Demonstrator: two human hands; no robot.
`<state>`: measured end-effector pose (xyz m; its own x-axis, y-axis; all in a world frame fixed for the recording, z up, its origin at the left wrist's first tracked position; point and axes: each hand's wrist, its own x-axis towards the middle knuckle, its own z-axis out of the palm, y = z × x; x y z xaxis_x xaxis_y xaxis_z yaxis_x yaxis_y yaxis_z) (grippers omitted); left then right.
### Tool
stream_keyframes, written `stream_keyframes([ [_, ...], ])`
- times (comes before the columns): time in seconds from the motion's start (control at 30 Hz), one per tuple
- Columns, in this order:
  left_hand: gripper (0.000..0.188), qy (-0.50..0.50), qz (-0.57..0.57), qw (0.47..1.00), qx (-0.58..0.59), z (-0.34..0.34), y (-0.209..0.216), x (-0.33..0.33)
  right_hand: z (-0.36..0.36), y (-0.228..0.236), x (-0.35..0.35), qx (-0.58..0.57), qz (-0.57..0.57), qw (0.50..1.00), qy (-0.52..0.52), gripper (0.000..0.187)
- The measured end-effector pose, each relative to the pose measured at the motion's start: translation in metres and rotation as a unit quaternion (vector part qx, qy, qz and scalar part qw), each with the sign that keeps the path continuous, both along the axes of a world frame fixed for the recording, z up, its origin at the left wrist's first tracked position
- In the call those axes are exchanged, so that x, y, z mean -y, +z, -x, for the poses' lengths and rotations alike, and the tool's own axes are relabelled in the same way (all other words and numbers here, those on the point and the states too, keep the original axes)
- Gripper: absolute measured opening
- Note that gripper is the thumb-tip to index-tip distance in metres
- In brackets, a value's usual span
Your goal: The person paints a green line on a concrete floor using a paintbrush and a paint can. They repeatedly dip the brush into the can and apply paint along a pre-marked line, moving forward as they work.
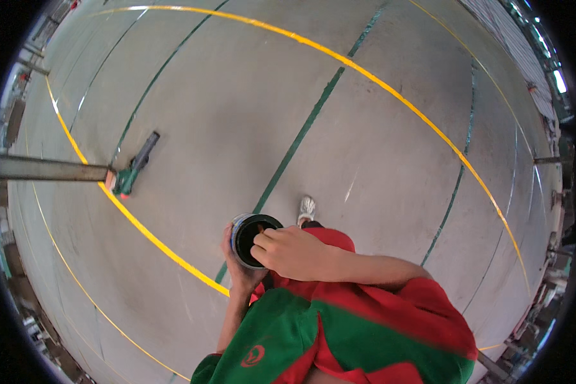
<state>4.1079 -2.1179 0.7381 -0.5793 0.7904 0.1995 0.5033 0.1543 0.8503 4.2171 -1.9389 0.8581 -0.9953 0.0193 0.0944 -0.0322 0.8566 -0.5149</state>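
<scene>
A round open can [239, 225] with a dark inside is tilted toward me in front of my body. My left hand [238, 274] is wrapped round its left and near side, holding it up. My right hand [288, 251] reaches over the can's rim from the right, its fingers bent and closed at the opening. A small orange-brown bit shows inside the can beside those fingers. Whatever the right fingers grip is hidden by the hand itself.
A green and dark leaf blower [134, 168] lies on the grey floor at the left, beside the foot of a metal post [51, 169]. Yellow lines [397, 94] and dark green lines [299, 137] cross the floor. My shoe [307, 208] stands just beyond the can.
</scene>
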Motion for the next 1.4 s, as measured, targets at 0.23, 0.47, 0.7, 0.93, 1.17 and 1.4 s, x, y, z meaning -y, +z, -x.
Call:
stream_keyframes([
  [0.23, 0.132, -0.172, 0.0, 0.985, 0.013, 0.026, 0.019, -0.182, -0.061, 0.019, -0.124, -0.172, 0.218, 0.914, -0.295, 0.018],
  [0.47, 0.129, -0.288, -0.032, 0.956, -0.052, 0.083, 0.009, -0.375, -0.044, 0.021, -0.239, -0.215, 0.221, 0.828, -0.469, 0.021],
  [0.7, 0.127, -0.374, -0.016, 0.925, -0.061, 0.196, -0.007, -0.554, 0.069, -0.001, -0.384, -0.159, 0.166, 0.81, -0.54, 0.021],
  [0.93, 0.125, -0.455, 0.001, 0.889, -0.058, 0.265, -0.01, -0.727, 0.126, -0.012, -0.525, -0.153, 0.155, 0.78, -0.586, 0.024],
  [1.17, 0.126, -0.505, 0.083, 0.858, -0.043, 0.269, -0.06, -0.888, 0.125, -0.08, -0.672, -0.149, 0.231, 0.729, -0.627, 0.025],
  [1.4, 0.131, -0.561, 0.106, 0.821, -0.024, 0.255, -0.211, -1.096, 0.099, -0.237, -0.888, -0.201, 0.258, 0.711, -0.622, 0.026],
])
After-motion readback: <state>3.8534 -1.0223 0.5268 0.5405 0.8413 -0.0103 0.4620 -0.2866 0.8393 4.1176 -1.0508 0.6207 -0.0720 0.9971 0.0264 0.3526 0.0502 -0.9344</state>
